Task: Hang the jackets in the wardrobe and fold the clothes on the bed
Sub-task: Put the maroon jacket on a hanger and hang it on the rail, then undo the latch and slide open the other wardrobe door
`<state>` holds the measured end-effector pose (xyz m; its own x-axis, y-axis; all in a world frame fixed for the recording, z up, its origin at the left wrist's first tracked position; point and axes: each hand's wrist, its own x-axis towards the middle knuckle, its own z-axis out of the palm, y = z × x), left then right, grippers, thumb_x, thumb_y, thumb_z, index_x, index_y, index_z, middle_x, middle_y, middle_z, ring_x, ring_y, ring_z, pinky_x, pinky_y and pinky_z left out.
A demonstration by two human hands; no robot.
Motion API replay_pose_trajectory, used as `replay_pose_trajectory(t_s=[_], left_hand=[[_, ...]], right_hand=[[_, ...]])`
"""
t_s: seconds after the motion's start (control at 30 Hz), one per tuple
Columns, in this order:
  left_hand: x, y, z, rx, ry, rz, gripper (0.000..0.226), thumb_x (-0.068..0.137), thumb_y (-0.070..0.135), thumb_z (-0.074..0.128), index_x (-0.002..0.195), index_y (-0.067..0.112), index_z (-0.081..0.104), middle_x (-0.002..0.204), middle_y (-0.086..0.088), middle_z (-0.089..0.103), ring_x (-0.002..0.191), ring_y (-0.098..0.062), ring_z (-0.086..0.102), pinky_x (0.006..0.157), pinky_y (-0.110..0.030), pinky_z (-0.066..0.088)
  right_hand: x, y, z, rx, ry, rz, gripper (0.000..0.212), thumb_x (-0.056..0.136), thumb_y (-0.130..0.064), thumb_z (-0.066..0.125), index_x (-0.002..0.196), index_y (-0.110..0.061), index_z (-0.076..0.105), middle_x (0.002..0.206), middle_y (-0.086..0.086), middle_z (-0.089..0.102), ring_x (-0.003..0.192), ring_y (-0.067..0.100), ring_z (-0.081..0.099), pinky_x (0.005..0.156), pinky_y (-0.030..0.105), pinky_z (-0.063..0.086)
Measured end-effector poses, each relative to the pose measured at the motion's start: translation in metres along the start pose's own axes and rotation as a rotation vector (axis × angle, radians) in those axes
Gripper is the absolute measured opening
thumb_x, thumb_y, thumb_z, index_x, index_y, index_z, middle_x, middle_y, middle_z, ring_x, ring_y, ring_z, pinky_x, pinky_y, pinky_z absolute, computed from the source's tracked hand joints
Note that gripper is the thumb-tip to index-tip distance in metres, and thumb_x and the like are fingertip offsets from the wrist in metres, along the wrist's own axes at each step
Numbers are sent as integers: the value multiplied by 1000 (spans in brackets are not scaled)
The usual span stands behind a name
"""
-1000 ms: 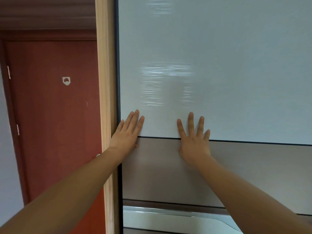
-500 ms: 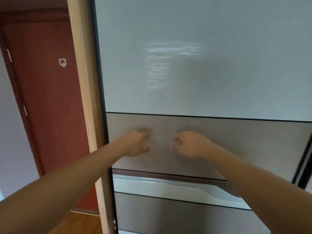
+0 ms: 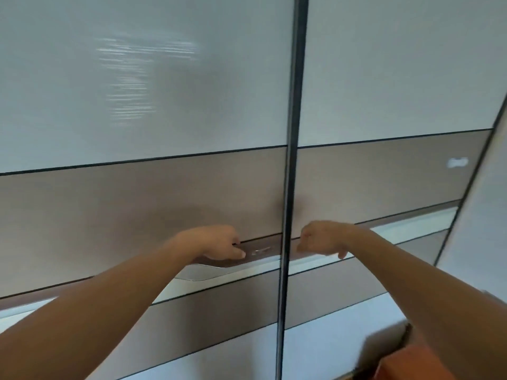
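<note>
wardrobe [image 3: 137, 215]: two tall sliding doors, pale grey gloss panels over taupe bands, closed, meeting at a dark vertical frame strip [image 3: 291, 133]. recessed brown handle groove [image 3: 263, 252] with a silver lip runs across both doors, crossing the strip. left hand [image 3: 219, 242]: just left of the strip, fingers curled into the groove. right hand [image 3: 321, 238]: just right of the strip, fingers curled at the groove; grip cannot be told. blurred orange object [image 3: 439, 363]: low, well right of the strip.

Left hand [image 3: 216, 242] and right hand [image 3: 322, 238] dropped and now hook the handle recess [image 3: 263, 250].
</note>
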<state>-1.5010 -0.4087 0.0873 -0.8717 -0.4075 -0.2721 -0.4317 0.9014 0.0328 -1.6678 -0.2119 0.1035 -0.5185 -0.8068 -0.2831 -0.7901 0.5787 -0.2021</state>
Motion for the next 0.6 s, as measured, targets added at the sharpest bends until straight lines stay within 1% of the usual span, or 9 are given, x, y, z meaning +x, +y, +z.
replay_pose_trajectory(t_s=[0.1,0.17,0.2,0.27,0.33,0.37,0.5,0.53,0.6], left_hand=[[46,59,-3,35,-17,126,39,98,52,52,104,15,62,102,-4,63,91,-25,61,83,-39,51],[76,99,-5,27,-34,186,40,98,52,53,110,16,64,107,-6,65,85,-22,64,76,-38,54],[90,119,-6,41,-42,214,40,98,50,52,107,13,64,104,-6,65,79,-20,62,69,-34,50],[120,155,-8,63,-40,264,40,98,48,53,99,10,64,94,-3,63,76,-19,57,65,-31,44],[152,188,-8,47,-31,301,39,96,50,55,102,12,64,96,-1,65,86,-20,61,76,-34,50],[169,202,-8,42,-25,316,39,95,51,56,101,13,64,98,-1,66,88,-20,63,81,-36,52],[231,257,-18,56,-27,375,35,94,50,55,87,16,60,85,2,60,73,-19,53,67,-32,41],[247,271,-20,60,-20,391,35,94,50,55,84,16,57,81,2,57,70,-19,50,66,-32,38],[278,298,-27,68,-14,431,33,94,50,54,84,18,54,79,1,53,69,-20,47,66,-32,37]], right_hand=[[-18,64,-3,21,15,129,53,103,-48,49,124,-1,63,123,19,64,104,36,67,62,29,53],[-29,105,-3,39,32,214,51,103,-48,50,126,-4,62,127,16,62,103,33,66,67,34,60],[-34,125,-2,38,41,253,51,103,-48,50,127,-5,62,128,14,61,100,29,65,64,30,58],[-42,165,1,35,44,327,51,104,-47,49,128,-3,62,128,10,61,97,23,59,51,20,43],[-50,205,3,36,36,398,51,105,-46,48,128,-3,61,125,7,60,99,22,57,50,19,35],[-54,225,4,38,32,432,51,104,-46,49,127,-3,62,125,8,61,103,24,60,52,20,36],[-57,306,-1,83,79,566,56,98,-53,56,119,-2,69,125,13,68,110,30,66,81,33,54],[-56,324,-4,90,85,587,55,98,-52,56,120,-3,68,125,13,67,108,30,67,76,32,54],[-55,352,-13,91,83,618,51,101,-48,54,124,-3,64,127,8,63,101,25,63,56,22,43]])
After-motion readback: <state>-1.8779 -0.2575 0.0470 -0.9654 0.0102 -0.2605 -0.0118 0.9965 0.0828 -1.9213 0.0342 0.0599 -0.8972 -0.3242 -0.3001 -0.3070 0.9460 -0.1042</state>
